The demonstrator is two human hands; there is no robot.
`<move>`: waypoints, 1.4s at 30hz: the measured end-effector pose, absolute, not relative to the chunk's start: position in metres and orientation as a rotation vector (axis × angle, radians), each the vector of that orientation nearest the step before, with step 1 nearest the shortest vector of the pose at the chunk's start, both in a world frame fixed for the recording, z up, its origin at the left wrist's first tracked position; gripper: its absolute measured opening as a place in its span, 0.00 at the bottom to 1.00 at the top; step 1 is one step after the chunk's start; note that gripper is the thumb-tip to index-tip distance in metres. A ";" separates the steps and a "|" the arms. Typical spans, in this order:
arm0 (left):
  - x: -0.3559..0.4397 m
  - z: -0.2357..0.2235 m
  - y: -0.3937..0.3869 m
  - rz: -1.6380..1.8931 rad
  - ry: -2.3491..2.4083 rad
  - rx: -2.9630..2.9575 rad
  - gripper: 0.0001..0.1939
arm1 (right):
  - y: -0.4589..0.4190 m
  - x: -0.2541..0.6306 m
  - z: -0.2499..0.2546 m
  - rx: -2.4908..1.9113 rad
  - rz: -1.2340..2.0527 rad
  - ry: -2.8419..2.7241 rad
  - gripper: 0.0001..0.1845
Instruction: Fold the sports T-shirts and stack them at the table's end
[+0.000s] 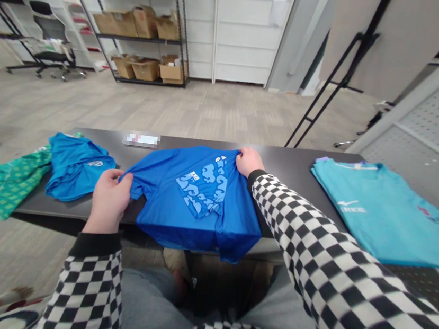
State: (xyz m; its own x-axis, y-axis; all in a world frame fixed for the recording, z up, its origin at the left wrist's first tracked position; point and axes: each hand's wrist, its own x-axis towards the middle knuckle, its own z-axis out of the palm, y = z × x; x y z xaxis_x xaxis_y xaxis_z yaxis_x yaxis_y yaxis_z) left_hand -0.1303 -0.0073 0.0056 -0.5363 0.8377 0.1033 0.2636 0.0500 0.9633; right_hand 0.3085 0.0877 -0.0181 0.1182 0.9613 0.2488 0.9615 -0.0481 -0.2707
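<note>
A dark blue T-shirt (169,180) with a light blue cloud print lies spread over the middle of the table, its lower part hanging past the near edge. My left hand (112,194) pinches the shirt's sleeve end at the left. At the far right part of the same shirt, my right hand (249,160) grips the fabric with bent fingers. The cloth between both hands is partly stretched, with folds across the print. Close to my left hand lies a crumpled blue garment (77,168) with a small white logo.
Beyond the crumpled garment, a green patterned garment (17,182) droops over the table's left end. Folded turquoise shirts (382,211) are stacked at the right. A small blurred item (141,139) lies at the far edge of the dark table (291,168). Shelving with cardboard boxes (144,22) stands behind.
</note>
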 end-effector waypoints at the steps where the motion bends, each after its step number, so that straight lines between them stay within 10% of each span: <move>1: -0.126 0.008 -0.008 1.550 1.745 1.002 0.14 | 0.088 0.309 -0.018 -2.041 0.001 -1.871 0.25; 15: -0.035 0.066 0.001 1.672 1.227 0.925 0.43 | 0.088 0.308 -0.017 -2.053 0.015 -1.842 0.23; 23: 0.090 0.059 -0.048 0.674 0.635 2.024 0.35 | 0.088 0.306 -0.011 -2.088 0.024 -1.884 0.24; 42: 0.027 -0.004 0.133 0.547 1.889 2.193 0.12 | 0.085 0.306 -0.016 -2.073 0.002 -1.862 0.23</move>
State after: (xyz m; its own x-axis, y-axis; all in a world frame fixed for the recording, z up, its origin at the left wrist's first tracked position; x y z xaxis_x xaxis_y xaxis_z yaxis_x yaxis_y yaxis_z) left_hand 0.0275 0.1328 -0.0043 0.1167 0.9819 0.1490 0.9095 -0.1660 0.3812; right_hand 0.3055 0.0851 -0.0162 0.1345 0.9635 0.2315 0.9631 -0.0721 -0.2593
